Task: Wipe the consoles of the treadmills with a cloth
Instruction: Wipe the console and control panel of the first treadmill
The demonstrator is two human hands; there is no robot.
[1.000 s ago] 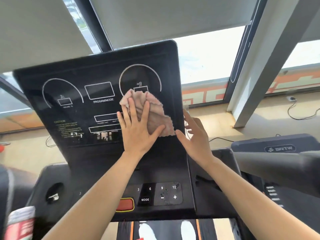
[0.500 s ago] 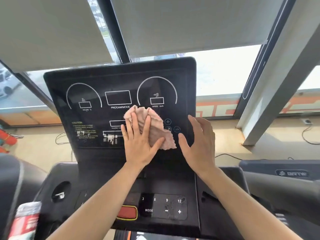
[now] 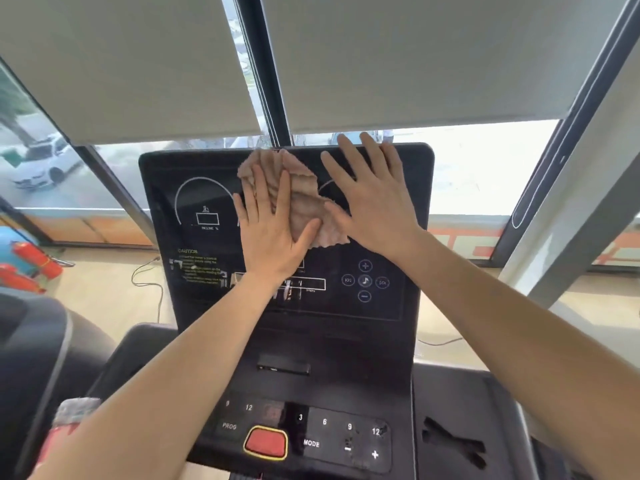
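Observation:
A black treadmill console [image 3: 194, 268] stands upright in front of me, with white dial outlines and button icons on its face. A crumpled pinkish-beige cloth [image 3: 304, 199] lies against its upper middle, reaching the top edge. My left hand [image 3: 270, 230] presses flat on the cloth with fingers spread. My right hand [image 3: 370, 199] lies flat on the panel just right of the cloth, its thumb touching the cloth's edge and its fingertips over the console's top edge.
Below the screen is a keypad strip [image 3: 346, 441] with a red stop button [image 3: 266, 442]. A neighbouring treadmill [image 3: 31, 344] is at the left, red fire extinguishers [image 3: 31, 261] on the floor behind it. Cables [image 3: 152, 289] trail on the floor. Windows with blinds are ahead.
My left hand has pushed the cloth up from the panel's middle to its top edge. My right hand has moved from the console's right side up onto the upper panel.

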